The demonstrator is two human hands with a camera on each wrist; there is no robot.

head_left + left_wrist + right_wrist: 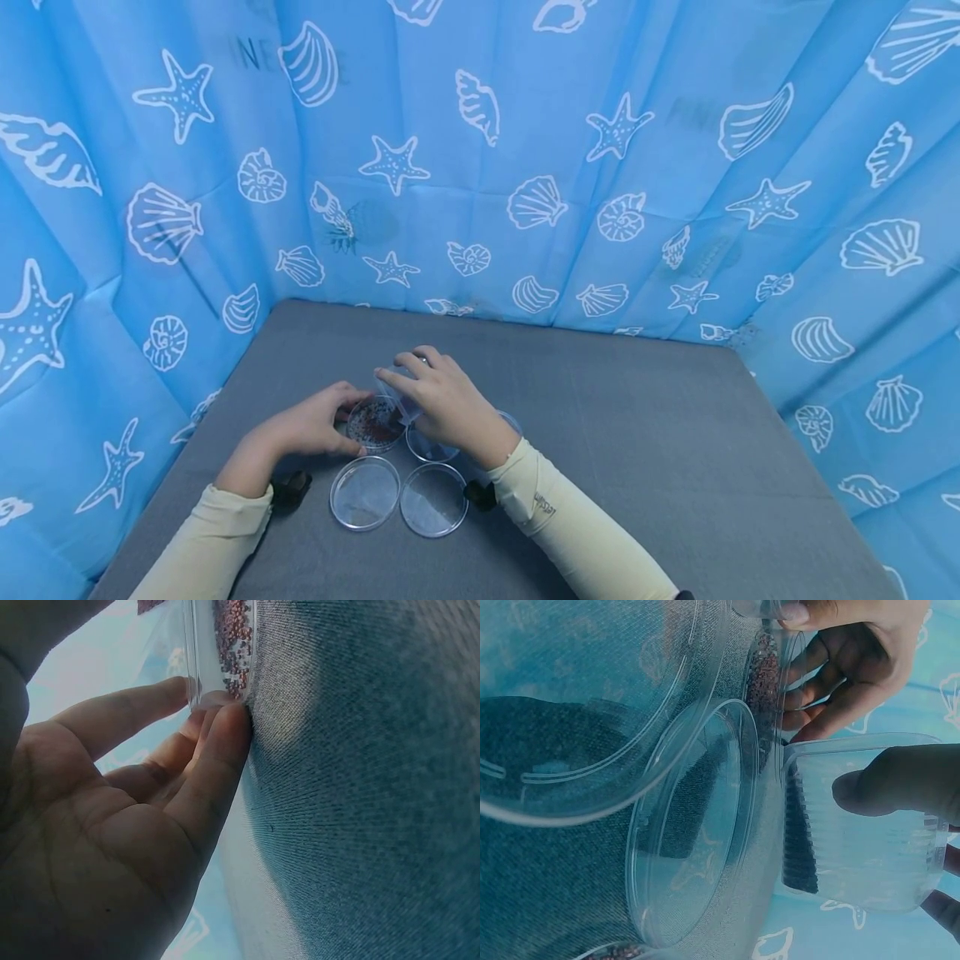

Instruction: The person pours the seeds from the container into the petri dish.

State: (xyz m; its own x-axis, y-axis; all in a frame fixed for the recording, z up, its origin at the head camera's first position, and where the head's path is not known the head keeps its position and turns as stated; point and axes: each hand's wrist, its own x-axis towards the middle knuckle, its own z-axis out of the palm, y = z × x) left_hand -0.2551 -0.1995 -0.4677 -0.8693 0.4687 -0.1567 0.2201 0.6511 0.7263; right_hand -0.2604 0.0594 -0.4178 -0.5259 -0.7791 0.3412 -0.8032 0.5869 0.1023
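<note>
My left hand [311,423] grips the rim of a clear round petri dish [358,446], thumb on the near side and fingers on the far side. Small reddish-brown grains [234,645] lie inside this dish. With my right hand [450,408] I hold a clear plastic tub [885,847] tilted beside and over the dish; the thumb presses on its wall. In the head view my right hand partly covers the tub. Another clear dish [634,877] stands right next to the filled one, partly under my right hand in the head view.
Two clear round dishes, one at left [365,493] and one at right [434,500], lie nearer me on the grey tabletop [637,467]. Behind my right wrist shows the rim of another dish [512,421]. A blue shell-patterned curtain [495,242] surrounds the table.
</note>
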